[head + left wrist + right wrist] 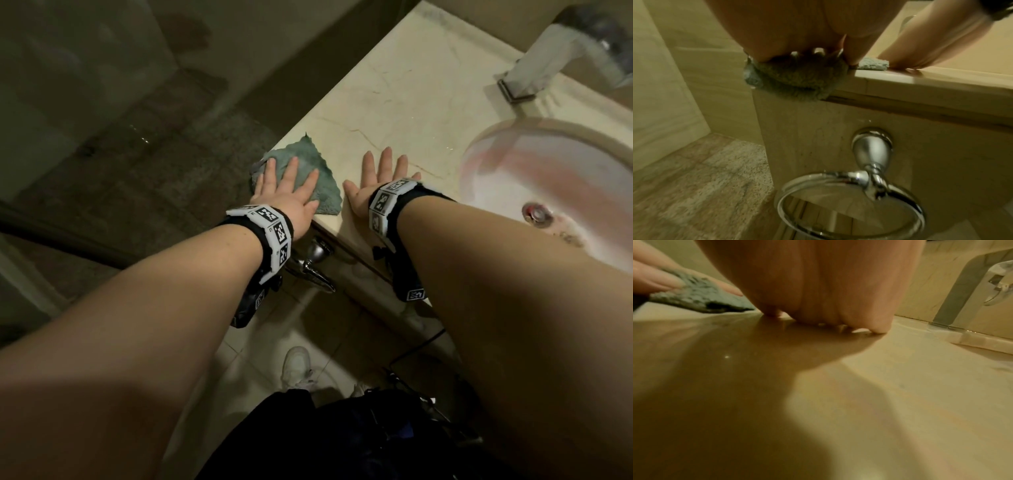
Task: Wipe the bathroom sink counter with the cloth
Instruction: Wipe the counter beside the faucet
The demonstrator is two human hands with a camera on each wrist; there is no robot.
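Note:
A grey-green cloth [308,161] lies on the front left corner of the cream marble counter [404,102]. My left hand [287,185] presses flat on it with fingers straight and spread. Part of the cloth [797,81] hangs over the counter's corner in the left wrist view. My right hand [380,174] lies flat on the bare counter just right of the cloth, fingers straight. In the right wrist view the cloth [701,296] shows at the left under the other hand's fingers, and my right hand [838,318] touches the stone with its fingertips.
An oval basin [555,192] with a metal drain [537,214] sits to the right. A chrome faucet [548,61] stands at the back right. A chrome towel ring [851,204] hangs on the cabinet front below the corner. Tiled floor lies to the left.

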